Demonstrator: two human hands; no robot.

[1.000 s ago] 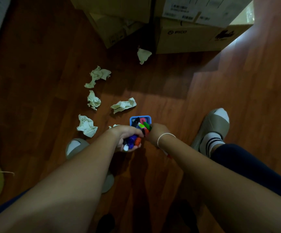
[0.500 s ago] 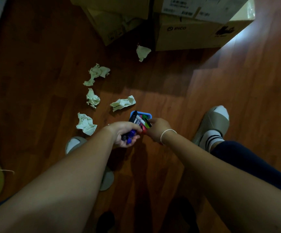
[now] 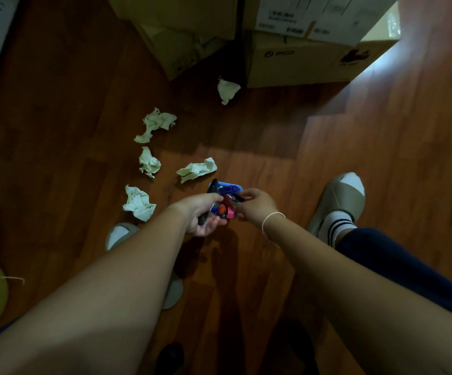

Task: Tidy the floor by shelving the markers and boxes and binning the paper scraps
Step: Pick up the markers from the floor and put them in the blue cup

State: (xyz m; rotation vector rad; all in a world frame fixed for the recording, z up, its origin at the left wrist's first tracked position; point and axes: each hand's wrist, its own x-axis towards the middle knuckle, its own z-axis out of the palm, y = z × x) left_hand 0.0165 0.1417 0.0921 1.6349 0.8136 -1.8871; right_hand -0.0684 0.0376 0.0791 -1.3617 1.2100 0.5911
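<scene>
Wooden floor (image 3: 381,158) bears five crumpled paper scraps (image 3: 196,171) and cardboard boxes (image 3: 295,60).

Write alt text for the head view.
Two hands meet over a small blue box of markers: the left hand grips a dark marker, the right hand pinches another. Five crumpled paper scraps lie on the wood floor before cardboard boxes.
</scene>
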